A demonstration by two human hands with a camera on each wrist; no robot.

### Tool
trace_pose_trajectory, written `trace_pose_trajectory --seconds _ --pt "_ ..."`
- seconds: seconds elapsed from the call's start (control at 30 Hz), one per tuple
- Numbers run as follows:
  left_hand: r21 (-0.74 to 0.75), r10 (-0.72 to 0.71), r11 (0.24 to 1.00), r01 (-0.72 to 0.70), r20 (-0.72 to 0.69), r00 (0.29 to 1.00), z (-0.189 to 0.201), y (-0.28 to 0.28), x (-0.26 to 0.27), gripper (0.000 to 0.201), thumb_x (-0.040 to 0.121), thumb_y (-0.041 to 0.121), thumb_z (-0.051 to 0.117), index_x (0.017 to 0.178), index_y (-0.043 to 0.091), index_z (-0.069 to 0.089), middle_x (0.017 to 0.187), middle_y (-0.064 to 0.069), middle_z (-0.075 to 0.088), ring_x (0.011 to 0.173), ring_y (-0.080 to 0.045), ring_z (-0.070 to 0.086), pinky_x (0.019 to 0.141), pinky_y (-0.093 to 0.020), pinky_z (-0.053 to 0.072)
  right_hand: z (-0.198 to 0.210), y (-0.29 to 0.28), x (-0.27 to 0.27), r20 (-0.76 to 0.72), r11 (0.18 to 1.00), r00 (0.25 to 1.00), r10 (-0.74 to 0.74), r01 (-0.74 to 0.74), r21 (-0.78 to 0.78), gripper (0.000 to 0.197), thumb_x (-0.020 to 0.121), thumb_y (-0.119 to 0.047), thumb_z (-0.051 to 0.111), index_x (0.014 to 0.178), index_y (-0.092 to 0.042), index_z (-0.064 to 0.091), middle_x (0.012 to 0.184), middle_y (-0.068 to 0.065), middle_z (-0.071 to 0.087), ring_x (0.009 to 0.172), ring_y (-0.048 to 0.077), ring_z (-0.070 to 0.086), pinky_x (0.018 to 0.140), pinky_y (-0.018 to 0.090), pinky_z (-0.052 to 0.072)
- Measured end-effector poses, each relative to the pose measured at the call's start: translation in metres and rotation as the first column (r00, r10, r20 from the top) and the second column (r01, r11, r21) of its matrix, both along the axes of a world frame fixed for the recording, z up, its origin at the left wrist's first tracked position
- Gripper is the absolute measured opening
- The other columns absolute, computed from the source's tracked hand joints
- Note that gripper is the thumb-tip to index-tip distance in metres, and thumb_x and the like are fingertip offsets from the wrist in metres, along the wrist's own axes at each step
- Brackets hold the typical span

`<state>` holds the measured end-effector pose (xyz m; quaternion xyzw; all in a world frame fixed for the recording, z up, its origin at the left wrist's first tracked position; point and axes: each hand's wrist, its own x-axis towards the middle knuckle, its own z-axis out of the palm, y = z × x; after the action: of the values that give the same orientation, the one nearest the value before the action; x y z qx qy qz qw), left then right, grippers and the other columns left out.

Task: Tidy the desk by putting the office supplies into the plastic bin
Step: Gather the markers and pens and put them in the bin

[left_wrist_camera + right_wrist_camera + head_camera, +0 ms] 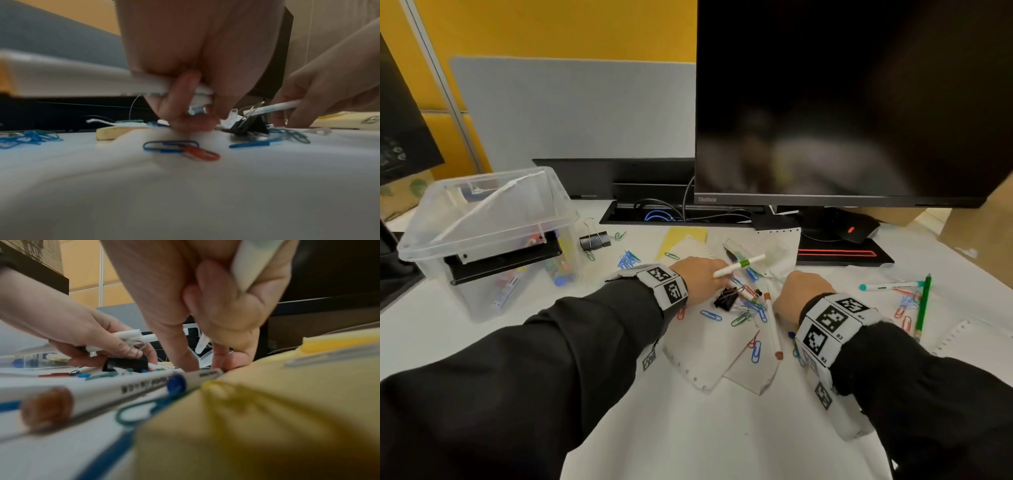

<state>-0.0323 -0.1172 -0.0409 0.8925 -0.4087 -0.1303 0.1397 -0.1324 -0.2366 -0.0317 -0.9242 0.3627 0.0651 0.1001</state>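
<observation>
The clear plastic bin [482,233] stands at the left and holds several supplies. My left hand [717,275] grips a white marker with a green band [739,265], and its fingertips reach down by a black binder clip [726,298]. In the left wrist view the fingers [185,100] curl round white markers [61,78]. My right hand [784,294] holds a white marker [257,264] in its palm. Its fingertips [220,356] touch the far end of a brown-capped marker [772,322] lying on the papers.
Coloured paper clips [710,315] litter white punched papers [709,359] between my hands. At the right lie a teal marker [890,285] and a green pencil [923,305]. A second binder clip [594,240] sits near the bin. A monitor [842,102] stands behind.
</observation>
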Motion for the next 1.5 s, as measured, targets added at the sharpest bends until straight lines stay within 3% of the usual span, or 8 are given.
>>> trace_pose_trajectory --seconds 0.3,0.57,0.7,0.8,0.93,1.1,1.2,1.5 --pt "0.08 0.136 0.987 -0.142 0.08 0.987 -0.002 0.003 0.001 0.029 0.095 0.03 0.044 0.109 0.008 0.056 0.114 -0.012 0.06 0.097 -0.026 0.055 0.076 -0.028 0.038 0.0 -0.001 0.0 0.004 1.0 1.0 -0.014 0.014 -0.002 0.025 0.09 -0.017 0.053 0.112 -0.004 0.054 0.098 0.009 0.057 0.091 0.021 0.056 0.077 0.023 0.042" --pt "-0.283 0.346 0.897 -0.341 -0.032 0.938 0.003 0.01 -0.009 0.043 0.093 0.012 0.048 0.131 0.009 0.029 0.083 -0.008 0.052 0.079 -0.024 0.052 0.069 -0.03 0.039 -0.005 -0.004 0.003 -0.014 0.999 1.0 -0.015 0.015 -0.031 0.026 0.089 -0.025 0.056 0.108 -0.009 0.053 0.089 0.005 0.049 0.081 0.017 0.047 0.074 0.025 0.039" --pt "-0.355 0.458 0.822 -0.445 -0.052 0.887 0.005 0.014 -0.004 0.041 0.093 0.011 0.046 0.131 0.008 0.031 0.108 -0.016 0.06 0.093 -0.031 0.059 0.071 -0.032 0.041 -0.003 -0.002 0.002 -0.016 1.0 1.0 0.005 -0.005 -0.024 0.031 0.089 -0.03 0.055 0.111 -0.009 0.053 0.097 0.007 0.056 0.089 0.019 0.054 0.082 0.027 0.043" --pt "-0.367 0.446 0.837 -0.406 0.027 0.895 0.006 0.016 -0.006 0.026 0.096 0.018 0.043 0.119 0.006 0.04 0.102 -0.014 0.059 0.081 -0.028 0.055 0.068 -0.032 0.042 -0.002 0.001 0.001 -0.016 1.0 0.999 0.03 -0.03 0.01 0.037 0.094 -0.034 0.047 0.118 -0.006 0.052 0.115 0.01 0.059 0.107 0.022 0.057 0.091 0.029 0.044" --pt "-0.505 0.408 0.798 -0.33 0.049 0.912 0.011 0.017 -0.011 0.027 0.097 0.027 0.039 0.112 0.004 0.042 0.085 -0.009 0.052 0.07 -0.024 0.051 0.064 -0.035 0.044 -0.007 0.003 0.005 0.109 0.994 0.994 -0.018 0.006 0.107 0.03 0.093 -0.03 0.044 0.071 -0.011 0.045 0.067 0.0 0.046 0.058 0.012 0.044 0.053 0.023 0.036" --pt "-0.638 0.385 0.699 -0.324 -0.045 0.922 0.014 0.019 -0.01 0.032 0.097 0.034 0.036 0.108 0.008 0.051 0.094 -0.015 0.065 0.076 -0.027 0.06 0.074 -0.046 0.055 -0.005 0.006 0.005 0.212 0.993 0.977 0.028 -0.051 0.107 0.023 0.094 -0.032 0.041 0.09 -0.011 0.046 0.066 0.0 0.043 0.06 0.013 0.045 0.06 0.026 0.04" --pt "-0.619 0.369 0.725 -0.301 -0.019 0.929 0.015 0.019 -0.012 0.039 0.096 0.043 0.032 0.099 0.011 0.054 0.086 -0.011 0.065 0.076 -0.026 0.062 0.073 -0.041 0.055 -0.007 0.005 0.002 0.052 0.993 0.993 0.109 -0.111 0.04 0.037 0.094 -0.04 0.042 0.109 -0.008 0.053 0.082 0.002 0.054 0.084 0.019 0.054 0.081 0.03 0.045" --pt "-0.611 0.252 0.769 -0.187 0.021 0.967 0.012 0.016 -0.014 0.026 0.097 0.037 0.037 0.087 0.016 0.048 0.061 0.007 0.042 0.053 -0.007 0.04 0.053 -0.018 0.037 -0.007 0.006 0.0 0.109 0.985 0.983 0.146 -0.155 0.081 0.035 0.083 -0.045 0.057 0.07 -0.016 0.042 0.066 -0.002 0.043 0.06 0.01 0.044 0.056 0.023 0.038"
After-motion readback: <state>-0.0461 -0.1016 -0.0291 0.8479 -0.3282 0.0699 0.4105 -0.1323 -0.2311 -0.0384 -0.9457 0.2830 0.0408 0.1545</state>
